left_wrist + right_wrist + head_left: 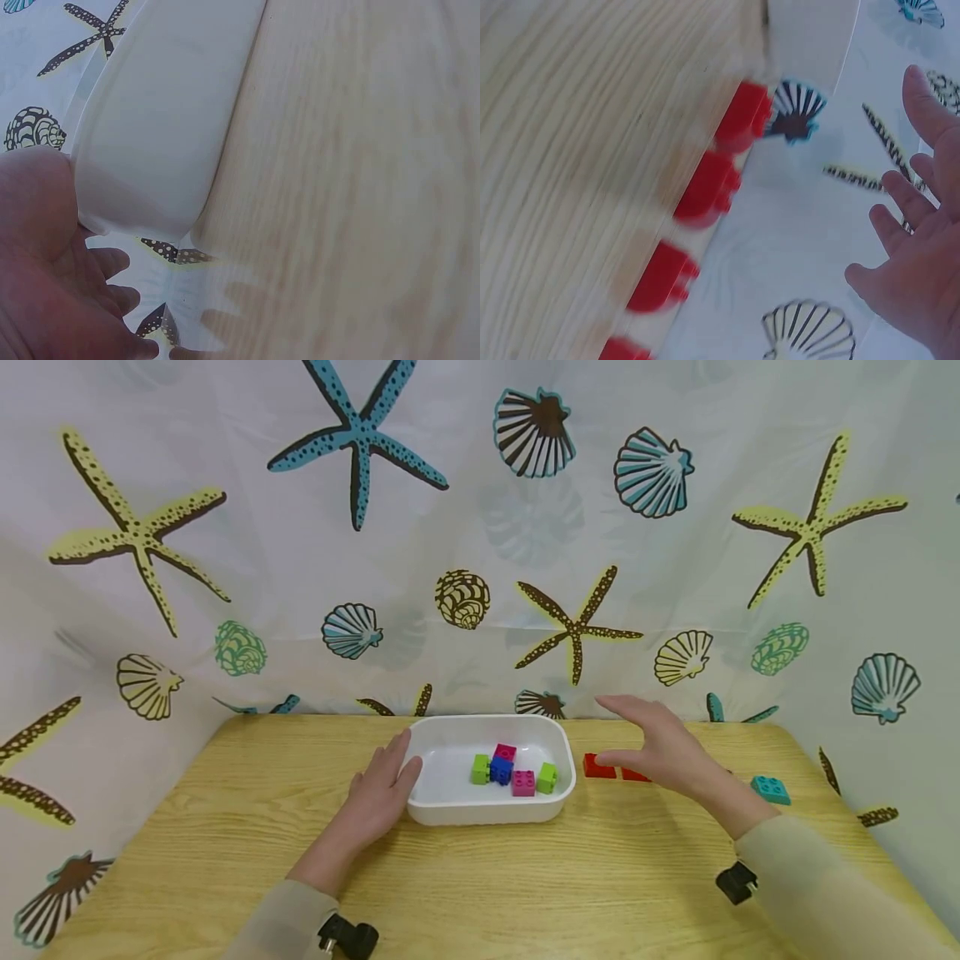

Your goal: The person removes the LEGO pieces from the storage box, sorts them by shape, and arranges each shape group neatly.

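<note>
A white tray (pixel 486 814) stands on the table with several toy building bricks inside: a lime brick (pixel 480 769), a blue brick (pixel 501 770), a magenta brick (pixel 523 783), plus one more lime and one more magenta. My left hand (pixel 381 793) rests at the tray's left end, fingers extended and thumb by the rim; in the left wrist view the hand (pixel 45 247) meets the tray's end wall. Right of the tray, my right hand (pixel 662 750) hovers with spread fingers over a red brick (pixel 598 767) and its neighbours. It holds nothing.
In the right wrist view several red bricks (pixel 707 189) form a row along the table's back. A teal brick (pixel 771 789) lies farther right on the wooden table (pixel 480 893). A shell-and-starfish curtain (pixel 465 527) hangs behind and at both sides.
</note>
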Demonstrator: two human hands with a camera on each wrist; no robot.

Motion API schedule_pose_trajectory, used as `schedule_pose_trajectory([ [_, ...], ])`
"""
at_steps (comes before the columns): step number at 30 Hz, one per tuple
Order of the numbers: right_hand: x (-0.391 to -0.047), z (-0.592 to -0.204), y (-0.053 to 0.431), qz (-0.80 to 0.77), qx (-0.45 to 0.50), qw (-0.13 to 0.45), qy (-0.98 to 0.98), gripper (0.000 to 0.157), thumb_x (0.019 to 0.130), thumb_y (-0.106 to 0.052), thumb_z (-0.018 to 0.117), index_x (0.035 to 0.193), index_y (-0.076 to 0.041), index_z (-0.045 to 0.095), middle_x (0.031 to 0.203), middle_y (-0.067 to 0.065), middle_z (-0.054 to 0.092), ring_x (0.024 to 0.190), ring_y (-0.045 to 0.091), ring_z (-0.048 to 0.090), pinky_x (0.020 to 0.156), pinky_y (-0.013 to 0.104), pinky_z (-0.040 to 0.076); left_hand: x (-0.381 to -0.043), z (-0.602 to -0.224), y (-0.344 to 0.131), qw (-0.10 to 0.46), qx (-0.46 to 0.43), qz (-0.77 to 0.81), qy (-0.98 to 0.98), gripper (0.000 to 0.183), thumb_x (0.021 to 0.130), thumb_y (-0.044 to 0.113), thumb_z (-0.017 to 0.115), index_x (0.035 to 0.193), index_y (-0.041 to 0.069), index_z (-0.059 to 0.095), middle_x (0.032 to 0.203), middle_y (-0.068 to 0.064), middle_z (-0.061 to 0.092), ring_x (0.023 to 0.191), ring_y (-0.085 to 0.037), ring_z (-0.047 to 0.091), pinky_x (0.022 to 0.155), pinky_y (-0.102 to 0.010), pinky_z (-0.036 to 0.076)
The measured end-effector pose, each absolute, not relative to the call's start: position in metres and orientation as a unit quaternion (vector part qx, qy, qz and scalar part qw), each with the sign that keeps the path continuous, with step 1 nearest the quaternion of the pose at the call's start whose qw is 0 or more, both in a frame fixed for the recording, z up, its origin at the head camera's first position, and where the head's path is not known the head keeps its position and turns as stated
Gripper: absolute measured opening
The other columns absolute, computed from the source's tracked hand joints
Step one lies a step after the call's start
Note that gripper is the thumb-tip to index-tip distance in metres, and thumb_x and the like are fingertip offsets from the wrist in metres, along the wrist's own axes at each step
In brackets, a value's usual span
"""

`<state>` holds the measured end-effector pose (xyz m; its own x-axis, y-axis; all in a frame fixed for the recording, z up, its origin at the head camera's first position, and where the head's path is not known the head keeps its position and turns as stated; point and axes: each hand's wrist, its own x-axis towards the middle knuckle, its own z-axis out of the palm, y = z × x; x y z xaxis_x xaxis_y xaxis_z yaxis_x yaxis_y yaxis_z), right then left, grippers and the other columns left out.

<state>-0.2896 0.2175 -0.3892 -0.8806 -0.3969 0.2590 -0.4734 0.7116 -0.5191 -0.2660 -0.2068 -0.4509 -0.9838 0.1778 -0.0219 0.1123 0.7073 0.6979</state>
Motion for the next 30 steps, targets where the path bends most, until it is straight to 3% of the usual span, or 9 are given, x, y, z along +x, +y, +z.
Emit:
schedule_pose_trajectory([
  [4,-0.294,-0.389,0.188,0.296,0.256,0.070,-0.918,0.085,0.090,-0.029,0.095,0.163,-0.010,0.056,0.164,0.014,0.055,0.158,0.040,0.041,0.131,0.072,0.007,-0.266,-0.451,-0.208,0.043,0.080,0.375,0.923,0.071,0.122,0.046,0.027,0.178,0.008,0.004,0.183,-0.022,0.006,0.167,-0.050,-0.004,0.125,-0.079,-0.006],
  [17,-0.300,-0.399,0.119,0.277,0.266,0.030,-0.923,0.079,0.092,-0.038,0.093,0.161,-0.015,0.060,0.163,0.008,0.059,0.156,0.035,0.047,0.133,0.066,0.009,-0.267,-0.450,-0.208,0.039,0.080,0.372,0.924,0.071,0.122,0.046,0.027,0.178,0.008,0.005,0.183,-0.022,0.006,0.167,-0.049,-0.002,0.126,-0.079,-0.004],
  [26,-0.303,-0.410,0.083,0.274,0.271,0.022,-0.922,0.070,0.092,-0.036,0.093,0.153,-0.012,0.068,0.148,0.005,0.071,0.148,0.028,0.058,0.135,0.059,0.007,-0.267,-0.453,-0.211,0.038,0.082,0.376,0.922,0.071,0.122,0.047,0.027,0.178,0.008,0.006,0.183,-0.022,0.006,0.167,-0.049,-0.002,0.126,-0.079,-0.005],
  [30,-0.305,-0.415,0.073,0.260,0.263,0.021,-0.929,0.067,0.092,-0.036,0.093,0.151,-0.013,0.070,0.147,0.005,0.072,0.148,0.028,0.057,0.135,0.058,0.011,-0.268,-0.454,-0.210,0.038,0.083,0.374,0.923,0.072,0.122,0.048,0.027,0.178,0.008,0.006,0.183,-0.022,0.007,0.167,-0.050,-0.002,0.126,-0.079,-0.004],
])
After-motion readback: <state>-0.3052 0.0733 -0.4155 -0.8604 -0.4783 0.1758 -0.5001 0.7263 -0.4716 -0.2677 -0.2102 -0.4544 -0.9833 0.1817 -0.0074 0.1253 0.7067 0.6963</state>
